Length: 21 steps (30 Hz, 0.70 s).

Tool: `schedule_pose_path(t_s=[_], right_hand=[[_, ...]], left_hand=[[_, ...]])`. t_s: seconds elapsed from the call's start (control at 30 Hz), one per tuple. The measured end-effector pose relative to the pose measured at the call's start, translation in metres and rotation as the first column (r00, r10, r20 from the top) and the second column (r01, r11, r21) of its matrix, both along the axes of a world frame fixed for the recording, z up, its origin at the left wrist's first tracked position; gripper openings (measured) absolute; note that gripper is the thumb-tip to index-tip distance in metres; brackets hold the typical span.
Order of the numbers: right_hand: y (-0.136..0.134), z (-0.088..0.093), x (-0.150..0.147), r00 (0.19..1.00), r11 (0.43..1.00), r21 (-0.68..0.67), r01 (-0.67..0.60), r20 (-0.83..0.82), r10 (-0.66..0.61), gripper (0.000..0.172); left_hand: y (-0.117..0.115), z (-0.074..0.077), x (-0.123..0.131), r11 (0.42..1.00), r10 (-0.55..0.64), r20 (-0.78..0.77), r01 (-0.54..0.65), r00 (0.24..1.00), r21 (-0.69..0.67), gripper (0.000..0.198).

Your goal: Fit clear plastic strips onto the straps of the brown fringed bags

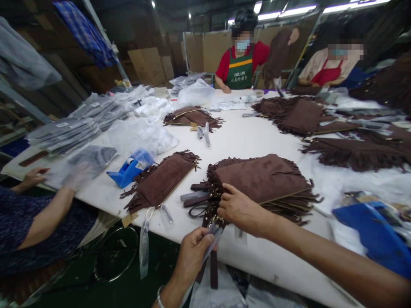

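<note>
On the white table a stack of brown suede pouches [261,177] with fringes and gold zips lies in front of me. My right hand [236,209] is closed at the left end of the top pouch, its fingers curled around the corner by the metal hardware. Below it, at the table's front edge, my left hand [194,250] pinches a plastic-wrapped wrist strap [213,239] between thumb and fingers. Unwrapped dark straps hang down under that hand. To the left of the stack lies a single fringed pouch [167,179], its wrapped strap dangling over the edge.
A blue tape dispenser [130,169] and piled bagged goods [69,132] stand left, beside a co-worker's arm [48,218]. Another pouch [192,116] lies farther back. More pouches [303,115] are heaped right, above a blue tray [372,235]. Two masked co-workers work across the table.
</note>
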State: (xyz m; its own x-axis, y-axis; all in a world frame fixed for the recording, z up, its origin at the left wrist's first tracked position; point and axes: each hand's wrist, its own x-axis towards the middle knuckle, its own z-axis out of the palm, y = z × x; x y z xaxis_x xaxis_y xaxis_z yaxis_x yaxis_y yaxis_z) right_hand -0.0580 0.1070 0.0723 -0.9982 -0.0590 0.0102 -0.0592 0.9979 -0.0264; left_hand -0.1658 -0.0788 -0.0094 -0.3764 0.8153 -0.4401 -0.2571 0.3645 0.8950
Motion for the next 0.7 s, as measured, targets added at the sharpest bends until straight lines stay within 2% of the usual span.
schedule_pose_path(t_s=[0.23, 0.33, 0.4, 0.47, 0.53, 0.7], right_hand=[[0.002, -0.002, -0.001, 0.998, 0.996, -0.052, -0.068, -0.014, 0.067, 0.018], [0.006, 0.003, 0.003, 0.999, 0.997, -0.067, -0.043, -0.03, 0.041, 0.014], [0.011, 0.009, 0.007, 0.999, 0.997, -0.075, 0.013, -0.052, -0.017, 0.01], [0.016, 0.015, 0.012, 0.996, 0.995, -0.082, 0.053, -0.067, -0.059, 0.016], [0.02, 0.019, 0.015, 0.996, 0.994, -0.096, 0.059, -0.059, -0.064, 0.022], [0.023, 0.018, 0.02, 0.998, 0.99, -0.135, 0.037, -0.039, -0.042, 0.022]], left_hand=[[0.03, 0.012, 0.013, 0.998, 0.059, 0.019, -0.06, 0.998, 0.032, 0.031], [0.041, 0.015, 0.016, 0.995, 0.085, 0.025, -0.086, 0.996, 0.05, 0.032], [0.043, 0.016, 0.016, 0.995, 0.08, 0.022, -0.081, 0.997, 0.052, 0.032], [0.043, 0.017, 0.014, 0.997, 0.066, 0.008, -0.067, 0.998, 0.045, 0.03], [0.042, 0.018, 0.013, 0.998, 0.062, -0.019, -0.061, 0.998, 0.032, 0.029], [0.044, 0.022, 0.012, 0.998, 0.064, -0.1, -0.064, 0.993, 0.01, 0.029]])
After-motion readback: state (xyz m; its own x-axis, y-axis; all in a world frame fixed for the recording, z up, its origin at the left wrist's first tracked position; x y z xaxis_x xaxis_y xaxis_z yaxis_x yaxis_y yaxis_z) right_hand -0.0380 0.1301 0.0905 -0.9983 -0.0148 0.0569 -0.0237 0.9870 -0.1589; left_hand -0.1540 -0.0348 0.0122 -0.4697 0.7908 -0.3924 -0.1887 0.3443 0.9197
